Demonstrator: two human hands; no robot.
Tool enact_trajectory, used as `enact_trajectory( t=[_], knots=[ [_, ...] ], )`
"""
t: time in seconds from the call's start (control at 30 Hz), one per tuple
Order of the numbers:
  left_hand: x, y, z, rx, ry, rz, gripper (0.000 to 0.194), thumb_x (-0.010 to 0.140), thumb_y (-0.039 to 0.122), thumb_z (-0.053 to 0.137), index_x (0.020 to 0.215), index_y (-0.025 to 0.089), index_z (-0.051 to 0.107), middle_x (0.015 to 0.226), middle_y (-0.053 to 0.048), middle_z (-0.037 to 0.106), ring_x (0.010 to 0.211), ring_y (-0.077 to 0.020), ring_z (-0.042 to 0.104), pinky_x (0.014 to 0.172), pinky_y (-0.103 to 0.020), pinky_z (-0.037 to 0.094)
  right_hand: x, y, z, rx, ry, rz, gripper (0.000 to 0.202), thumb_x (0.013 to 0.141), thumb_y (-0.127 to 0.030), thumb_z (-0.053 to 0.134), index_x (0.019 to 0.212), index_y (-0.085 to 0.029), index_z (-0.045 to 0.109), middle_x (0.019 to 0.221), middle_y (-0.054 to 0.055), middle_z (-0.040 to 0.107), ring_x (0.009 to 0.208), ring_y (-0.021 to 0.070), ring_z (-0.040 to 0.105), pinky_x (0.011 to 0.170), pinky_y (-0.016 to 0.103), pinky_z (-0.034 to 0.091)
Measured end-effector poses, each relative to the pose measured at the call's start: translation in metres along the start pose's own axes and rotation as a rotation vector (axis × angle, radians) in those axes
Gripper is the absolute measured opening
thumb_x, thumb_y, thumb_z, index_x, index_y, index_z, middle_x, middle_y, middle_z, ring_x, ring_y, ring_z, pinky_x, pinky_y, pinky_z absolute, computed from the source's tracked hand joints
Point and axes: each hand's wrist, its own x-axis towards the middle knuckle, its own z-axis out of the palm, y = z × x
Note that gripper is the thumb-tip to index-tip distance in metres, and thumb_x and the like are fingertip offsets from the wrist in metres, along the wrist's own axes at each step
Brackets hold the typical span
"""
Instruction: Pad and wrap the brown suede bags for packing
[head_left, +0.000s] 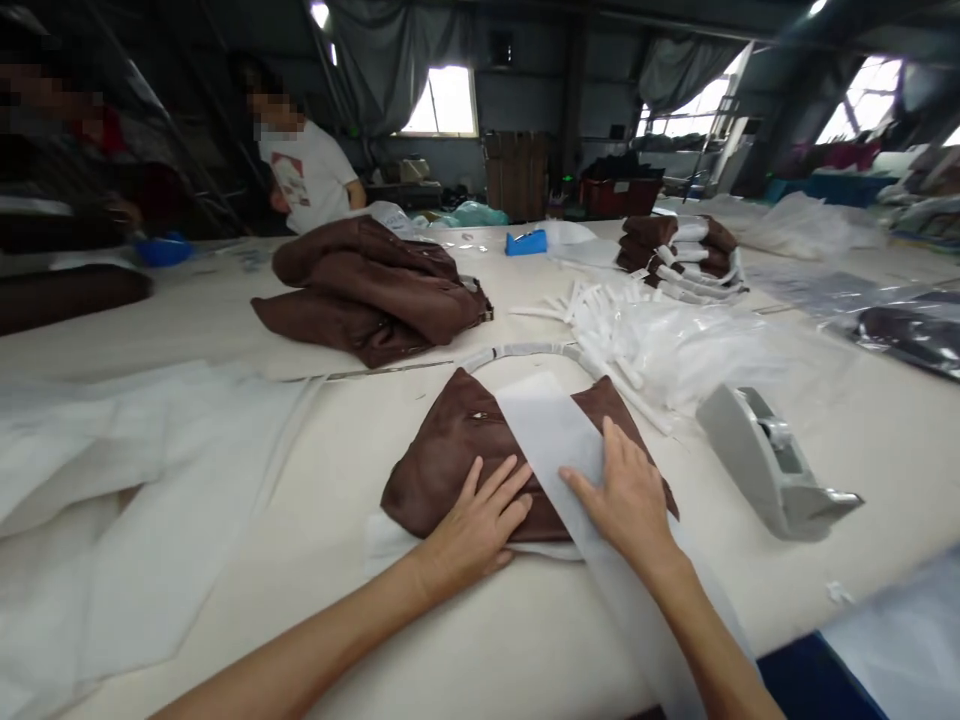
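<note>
A brown handbag [442,455] lies flat on the table before me, its handle [525,350] wrapped in white and arching away from me. Across its right part runs a strip of translucent white wrapping paper [551,430], which trails down over the table's near edge. My left hand [484,515] rests on the bag's lower middle, fingers stretched out. On the paper and the bag's right side lies my right hand [626,490], flat with the thumb apart. Some white material shows under the bag's lower edge.
A grey tape dispenser [772,465] stands at the right. Behind are brown bags in a pile [375,285], wrapped bags in a stack [675,250], white strips with clear plastic [660,335] and a blue dispenser [526,242]. White sheets [202,500] cover the left. A person [307,170] stands across the table.
</note>
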Motion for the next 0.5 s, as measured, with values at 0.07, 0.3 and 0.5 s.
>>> enact_trajectory(
  t=[0.07, 0.3, 0.5],
  knots=[
    [0.002, 0.007, 0.0, 0.035, -0.023, -0.036, 0.058, 0.078, 0.02, 0.072, 0.132, 0.014, 0.05, 0.158, -0.02, 0.03, 0.15, -0.0361, 0.015, 0.116, -0.069, 0.015, 0.003, 0.004, -0.004, -0.049, -0.007, 0.008, 0.074, 0.086, -0.054, 0.055, 0.143, -0.008, 0.039, 0.127, 0.025, 0.058, 0.12, 0.041, 0.052, 0.092, 0.051, 0.044],
    [0.004, 0.002, 0.003, 0.02, -0.029, -0.025, 0.059, 0.085, 0.014, 0.059, 0.141, 0.013, 0.041, 0.154, -0.022, 0.036, 0.148, -0.0358, 0.019, 0.114, -0.069, 0.02, -0.009, 0.033, -0.043, 0.486, -0.09, 0.191, 0.028, 0.085, -0.053, 0.055, 0.079, -0.025, 0.055, 0.069, 0.001, 0.06, 0.068, 0.0227, 0.059, 0.063, 0.033, 0.047],
    [0.001, -0.035, -0.038, -0.275, 0.121, -0.106, 0.059, 0.088, 0.013, 0.044, 0.146, 0.018, 0.033, 0.152, -0.015, 0.043, 0.14, -0.0236, 0.042, 0.116, -0.046, 0.033, -0.04, 0.084, -0.118, 1.095, 0.131, 0.598, 0.034, 0.067, -0.054, 0.074, 0.093, -0.035, 0.065, 0.081, 0.005, 0.071, 0.065, 0.0261, 0.066, 0.058, 0.039, 0.056]
  ],
)
